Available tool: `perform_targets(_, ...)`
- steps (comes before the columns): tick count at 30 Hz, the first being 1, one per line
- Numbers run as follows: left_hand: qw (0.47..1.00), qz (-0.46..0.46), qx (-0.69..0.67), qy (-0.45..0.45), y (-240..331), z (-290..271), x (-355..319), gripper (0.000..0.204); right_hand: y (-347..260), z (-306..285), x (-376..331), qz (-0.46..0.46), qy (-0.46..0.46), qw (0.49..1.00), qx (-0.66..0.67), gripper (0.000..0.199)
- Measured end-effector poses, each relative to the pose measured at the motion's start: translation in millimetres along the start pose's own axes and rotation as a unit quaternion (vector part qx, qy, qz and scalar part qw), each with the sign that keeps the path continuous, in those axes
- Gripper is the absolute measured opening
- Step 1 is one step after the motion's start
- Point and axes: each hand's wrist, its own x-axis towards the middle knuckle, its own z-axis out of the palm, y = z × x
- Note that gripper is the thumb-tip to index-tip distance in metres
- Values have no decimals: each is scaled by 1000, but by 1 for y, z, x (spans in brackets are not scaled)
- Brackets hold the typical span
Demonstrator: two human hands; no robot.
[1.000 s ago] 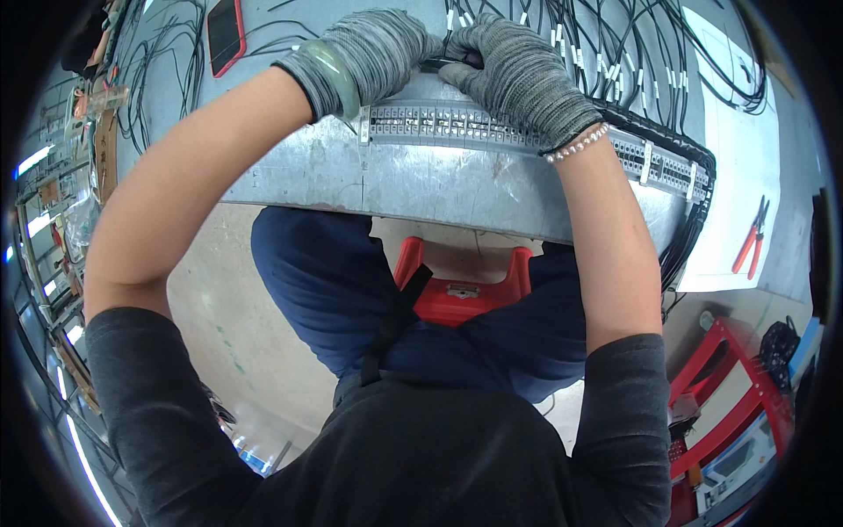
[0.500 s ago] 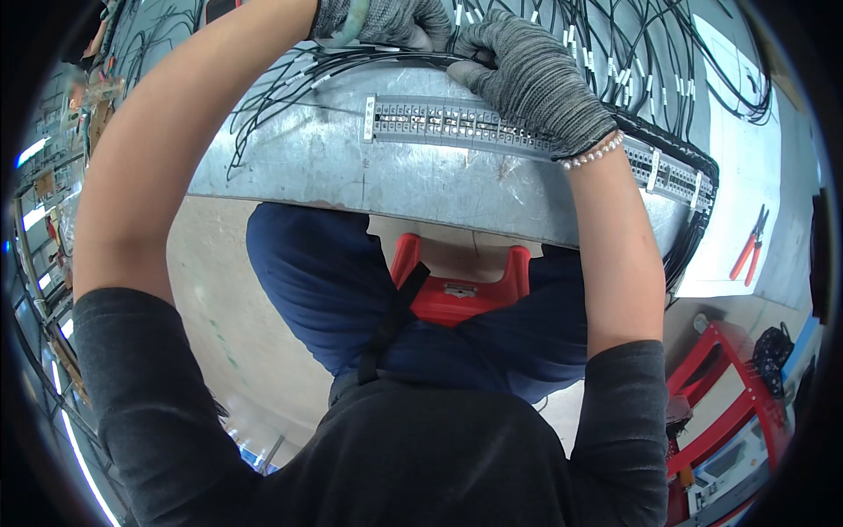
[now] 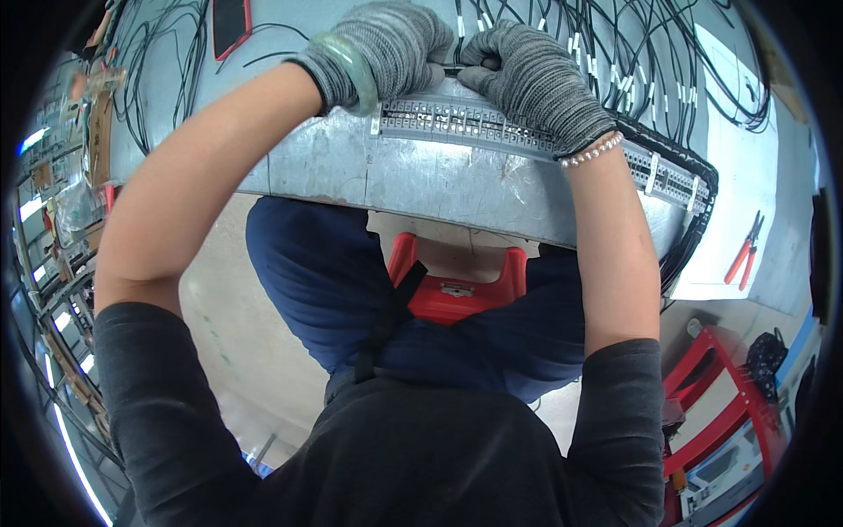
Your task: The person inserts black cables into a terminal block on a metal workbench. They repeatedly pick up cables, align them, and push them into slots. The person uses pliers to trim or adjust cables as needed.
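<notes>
Both hands wear grey knit gloves and meet above a row of grey terminal blocks [image 3: 527, 140] on a metal panel [image 3: 439, 180]. My left hand [image 3: 391, 48], with a green bangle at the wrist, pinches a thin black wire [image 3: 452, 68] just behind the blocks. My right hand [image 3: 531, 75], a pearl bracelet at its wrist, grips the same wire from the right. Many black wires with white sleeves [image 3: 615, 61] spread over the panel behind the hands.
A red-edged phone [image 3: 230, 22] lies at the panel's far left. Red-handled pliers [image 3: 742, 255] rest on the right of the panel. A red stool [image 3: 457, 281] sits under me, and a red frame [image 3: 720, 395] stands at lower right. Shelving runs along the left.
My left hand has come back down into view from the top edge to meet the right hand over the terminal blocks. The view has shifted slightly.
</notes>
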Motion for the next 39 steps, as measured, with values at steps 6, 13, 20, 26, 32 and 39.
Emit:
perform_targets(6, 992, -62, -108, -15, -3, 9, 1, 22, 1, -1, 2, 38, 34, 995, 80, 30)
perform_targets(13, 995, -72, -72, -8, -1, 15, 1, 28, -27, -19, 29, 102, -31, 991, -84, 46)
perform_targets(20, 992, -77, -99, 3, -8, 22, -3, 33, -27, -13, 56, 83, -10, 987, -135, 43)
perform_targets(26, 993, -64, -97, 0, 4, 0, -13, 33, -23, -16, 54, 161, -64, 985, 16, 39)
perform_targets(32, 994, -34, -103, -4, -10, 19, -4, 28, -42, -24, 35, 250, -50, 937, 240, 26)
perform_targets(39, 994, -60, -87, -29, -6, 12, -3, 25, -39, -37, 41, 209, -115, 957, 163, 40)
